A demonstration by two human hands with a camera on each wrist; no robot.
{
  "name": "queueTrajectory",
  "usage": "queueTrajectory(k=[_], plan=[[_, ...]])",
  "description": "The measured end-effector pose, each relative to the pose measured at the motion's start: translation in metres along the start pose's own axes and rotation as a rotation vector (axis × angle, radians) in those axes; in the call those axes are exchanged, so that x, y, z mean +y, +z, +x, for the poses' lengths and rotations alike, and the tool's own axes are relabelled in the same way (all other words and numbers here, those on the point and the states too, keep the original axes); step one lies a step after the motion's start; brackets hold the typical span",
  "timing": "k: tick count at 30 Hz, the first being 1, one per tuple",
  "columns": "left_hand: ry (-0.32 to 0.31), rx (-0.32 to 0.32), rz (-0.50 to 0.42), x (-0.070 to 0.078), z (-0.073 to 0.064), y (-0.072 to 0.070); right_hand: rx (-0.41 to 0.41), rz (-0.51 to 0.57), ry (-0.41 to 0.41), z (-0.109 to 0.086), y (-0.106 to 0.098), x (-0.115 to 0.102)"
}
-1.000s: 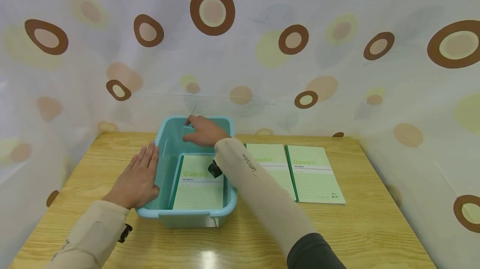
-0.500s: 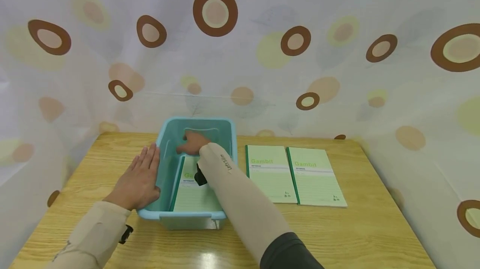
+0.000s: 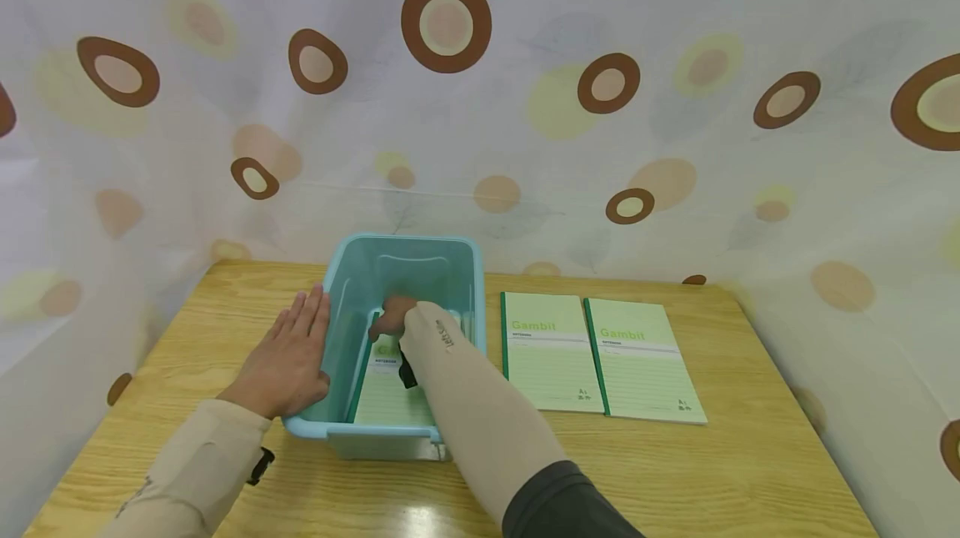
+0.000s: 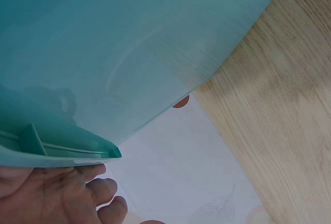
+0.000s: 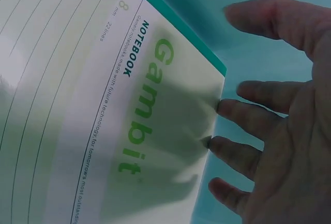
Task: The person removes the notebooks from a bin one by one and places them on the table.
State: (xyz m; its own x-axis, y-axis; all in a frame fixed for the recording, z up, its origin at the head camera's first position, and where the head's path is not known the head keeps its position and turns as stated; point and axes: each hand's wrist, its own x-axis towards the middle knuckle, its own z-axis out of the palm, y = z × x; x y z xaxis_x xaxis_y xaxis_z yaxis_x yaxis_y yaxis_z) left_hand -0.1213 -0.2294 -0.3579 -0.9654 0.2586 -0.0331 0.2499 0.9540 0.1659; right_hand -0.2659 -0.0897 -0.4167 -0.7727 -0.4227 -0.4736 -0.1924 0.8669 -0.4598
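Note:
A light blue plastic bin (image 3: 375,431) stands on the table, and a pale green Gambit notebook (image 3: 390,403) lies face up inside it. My left hand (image 3: 288,363) rests against the bin's left rim with its fingers straight; in the left wrist view it lies under the rim. Inside the bin, my right hand (image 3: 395,317) is over the notebook's far end, slightly blurred in the head view. The right wrist view shows its fingers (image 5: 248,118) loosely spread, with some fingertips at the notebook's top edge and the thumb apart from it. The forearm hides the notebook's right part.
Two more Gambit notebooks (image 3: 551,354) with green spines lie side by side to the right of the bin. The wooden table (image 3: 750,438) meets a patterned cloth (image 3: 540,146) at the back and sides.
My right hand has come down from the bin's far rim toward me, to the far end of the notebook inside. The left hand has stayed at the rim. The view has shifted slightly.

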Motion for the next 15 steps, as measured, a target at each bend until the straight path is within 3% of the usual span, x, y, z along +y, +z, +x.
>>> queueTrajectory(k=[10,15], plan=[[0.008,0.002,-0.005,0.0002,-0.0007,-0.0012,-0.014,-0.018,0.001,0.0046,0.0008,0.0011],[0.009,0.005,-0.004,0.0000,-0.0010,-0.0019,0.066,-0.141,-0.002,0.0066,0.0039,-0.0021]])
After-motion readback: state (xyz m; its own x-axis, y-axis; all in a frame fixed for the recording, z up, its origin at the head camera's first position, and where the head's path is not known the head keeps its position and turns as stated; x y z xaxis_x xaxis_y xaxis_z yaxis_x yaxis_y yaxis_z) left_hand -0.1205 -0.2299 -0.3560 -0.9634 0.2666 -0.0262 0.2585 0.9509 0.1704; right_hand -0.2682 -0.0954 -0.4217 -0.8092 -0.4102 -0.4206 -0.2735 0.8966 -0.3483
